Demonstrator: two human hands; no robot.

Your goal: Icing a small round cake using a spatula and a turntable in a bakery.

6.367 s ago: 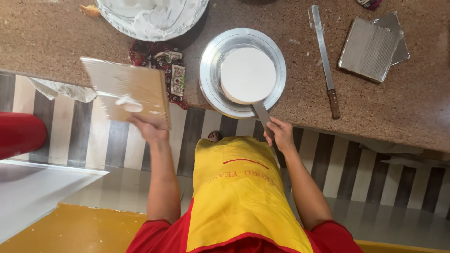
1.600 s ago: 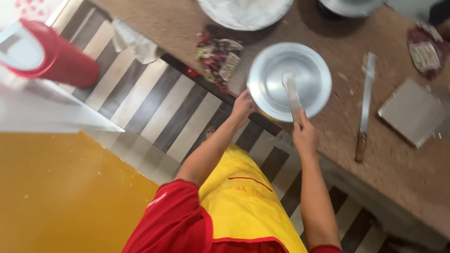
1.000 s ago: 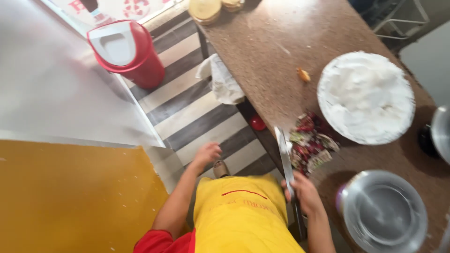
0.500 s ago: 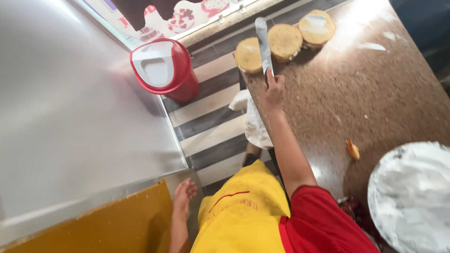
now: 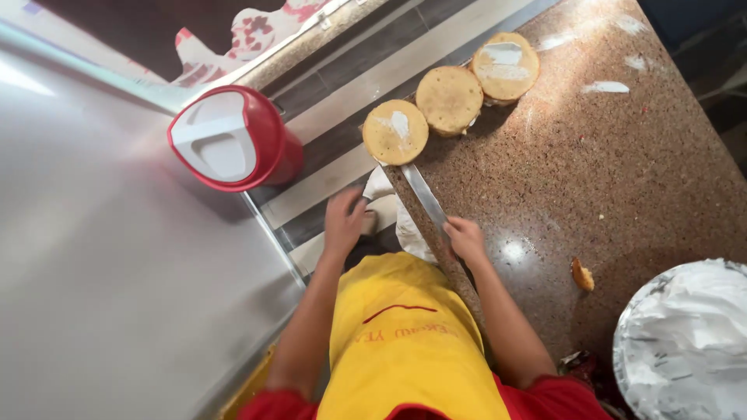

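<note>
Gripping the palette knife [image 5: 422,194], your right hand [image 5: 465,237] is closed around its handle, the blade tip touching the nearest round cake layer [image 5: 395,131]; your left hand [image 5: 344,222] hangs spread beside the counter edge.

Both arms reach forward from the body, away from the yellow front of the person.

The left hand [image 5: 344,222] is out in front, low and a little to the left. The back of the hand faces up. The fingers are bent and spread a bit, pointing forward. The left arm is bare and almost straight, with the elbow close to the body.

The right hand [image 5: 465,237] is out in front too, a little to the right. Its fingers are curled tight around the thin handle of a long flat knife [image 5: 422,194]. The right arm is bare and bends at the elbow. A red sleeve shows at each shoulder.
</note>
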